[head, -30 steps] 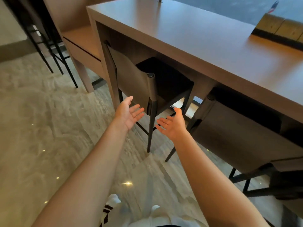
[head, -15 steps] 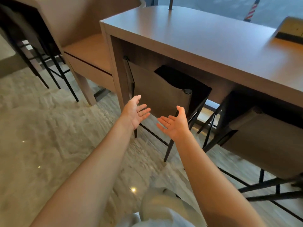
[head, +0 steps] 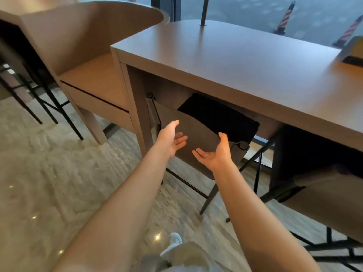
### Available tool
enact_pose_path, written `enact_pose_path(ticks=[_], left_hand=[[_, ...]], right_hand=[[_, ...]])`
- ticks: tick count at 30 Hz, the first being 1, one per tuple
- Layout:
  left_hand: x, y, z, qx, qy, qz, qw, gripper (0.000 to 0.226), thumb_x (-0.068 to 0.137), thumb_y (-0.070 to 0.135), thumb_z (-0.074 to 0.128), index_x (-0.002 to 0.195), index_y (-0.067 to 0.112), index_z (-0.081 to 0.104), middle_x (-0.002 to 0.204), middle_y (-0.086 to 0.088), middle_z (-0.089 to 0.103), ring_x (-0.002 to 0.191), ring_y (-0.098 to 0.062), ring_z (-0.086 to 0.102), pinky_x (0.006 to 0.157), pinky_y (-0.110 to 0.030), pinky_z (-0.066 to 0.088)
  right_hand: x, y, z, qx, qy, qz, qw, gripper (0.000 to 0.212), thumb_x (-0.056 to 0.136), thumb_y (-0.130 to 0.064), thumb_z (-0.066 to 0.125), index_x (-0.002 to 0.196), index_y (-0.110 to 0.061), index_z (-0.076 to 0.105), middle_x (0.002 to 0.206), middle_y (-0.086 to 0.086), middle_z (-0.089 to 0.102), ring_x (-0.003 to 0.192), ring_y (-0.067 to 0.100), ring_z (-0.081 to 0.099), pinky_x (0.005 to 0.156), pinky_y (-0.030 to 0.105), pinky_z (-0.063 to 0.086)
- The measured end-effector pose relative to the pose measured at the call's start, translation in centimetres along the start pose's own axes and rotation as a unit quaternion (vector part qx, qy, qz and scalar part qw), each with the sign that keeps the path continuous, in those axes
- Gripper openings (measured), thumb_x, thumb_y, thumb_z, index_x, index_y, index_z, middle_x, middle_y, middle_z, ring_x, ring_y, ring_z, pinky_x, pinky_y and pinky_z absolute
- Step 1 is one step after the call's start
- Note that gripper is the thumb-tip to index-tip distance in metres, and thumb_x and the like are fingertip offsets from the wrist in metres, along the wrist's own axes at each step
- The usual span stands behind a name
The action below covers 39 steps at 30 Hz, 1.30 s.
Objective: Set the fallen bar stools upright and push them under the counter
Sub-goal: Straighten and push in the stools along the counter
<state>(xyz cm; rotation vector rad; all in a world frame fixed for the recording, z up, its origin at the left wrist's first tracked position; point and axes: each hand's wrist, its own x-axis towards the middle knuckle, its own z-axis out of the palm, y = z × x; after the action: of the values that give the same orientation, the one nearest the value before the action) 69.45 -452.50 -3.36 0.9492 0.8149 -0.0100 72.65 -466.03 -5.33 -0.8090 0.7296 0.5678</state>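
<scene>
Bar stool (head: 198, 132) stood upright, tucked under the left end of the counter (head: 235, 61). Pale marbled floor (head: 49, 173) lay open before the counter. Left hand (head: 170, 141) and right hand (head: 214, 154), fingers loosely spread, holding nothing, hovered near that stool. A second stool (head: 324, 199) sat under the counter's right. Behind the counter ran a window (head: 245, 10).

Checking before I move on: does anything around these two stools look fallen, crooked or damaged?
Nothing stands out. The left stool and the right stool both stand upright, seats tucked under the counter. The left hand and right hand hover open, holding nothing.
</scene>
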Motion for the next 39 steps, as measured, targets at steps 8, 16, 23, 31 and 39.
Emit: enact_pose_path(ticks=[8, 16, 23, 31, 39], left_hand=[[4.3, 2.6, 1.1, 0.040, -0.026, -0.047, 0.998, 0.064, 0.090, 0.042, 0.062, 0.144, 0.022, 0.034, 0.142, -0.017, 0.038, 0.104, -0.031, 0.057, 0.075, -0.038, 0.053], [8.6, 3.8, 2.6, 0.143, 0.000, -0.075, 0.987, 0.067, 0.086, 0.049, 0.064, 0.141, 0.020, 0.039, 0.130, -0.010, 0.053, 0.108, -0.030, 0.059, 0.089, -0.044, 0.054], [10.0, 3.6, 4.6, 0.090, -0.025, -0.097, 0.991, 0.044, 0.090, 0.011, 0.058, 0.132, 0.012, 0.044, 0.124, -0.016, 0.050, 0.111, -0.037, 0.055, 0.090, -0.058, 0.051], [9.4, 1.1, 8.5, 0.106, -0.080, -0.074, 0.988, 0.023, 0.093, 0.005, 0.048, 0.112, 0.012, 0.038, 0.102, -0.015, 0.051, 0.094, -0.029, 0.060, 0.092, -0.049, 0.051], [9.8, 0.3, 8.9, 0.133, -0.080, -0.062, 0.986, 0.013, 0.093, 0.009, 0.047, 0.106, 0.008, 0.043, 0.057, -0.011, 0.064, 0.078, -0.025, 0.060, 0.089, -0.048, 0.052]], right_hand=[[2.0, -1.4, 1.2, 0.074, 0.051, -0.013, 0.996, 0.067, 0.089, -0.029, 0.065, 0.146, -0.027, 0.030, 0.153, 0.017, 0.028, 0.128, 0.041, 0.045, 0.080, 0.052, 0.051], [3.8, -1.0, 2.1, 0.094, 0.103, -0.088, 0.986, 0.018, 0.091, -0.007, 0.050, 0.107, -0.014, 0.054, 0.111, 0.010, 0.042, 0.108, 0.036, 0.050, 0.083, 0.052, 0.055], [4.7, -1.7, 0.7, 0.127, 0.072, -0.154, 0.977, 0.014, 0.087, 0.007, 0.046, 0.089, -0.006, 0.050, 0.097, 0.016, 0.049, 0.089, 0.032, 0.059, 0.078, 0.048, 0.056], [5.3, -6.7, -2.3, 0.113, 0.073, -0.183, 0.974, 0.016, 0.087, 0.009, 0.043, 0.083, -0.005, 0.049, 0.099, 0.016, 0.046, 0.097, 0.043, 0.055, 0.080, 0.053, 0.054], [5.4, -7.6, -3.5, 0.096, 0.037, -0.158, 0.982, 0.012, 0.088, 0.007, 0.046, 0.090, -0.004, 0.050, 0.122, 0.019, 0.041, 0.101, 0.040, 0.055, 0.079, 0.051, 0.054]])
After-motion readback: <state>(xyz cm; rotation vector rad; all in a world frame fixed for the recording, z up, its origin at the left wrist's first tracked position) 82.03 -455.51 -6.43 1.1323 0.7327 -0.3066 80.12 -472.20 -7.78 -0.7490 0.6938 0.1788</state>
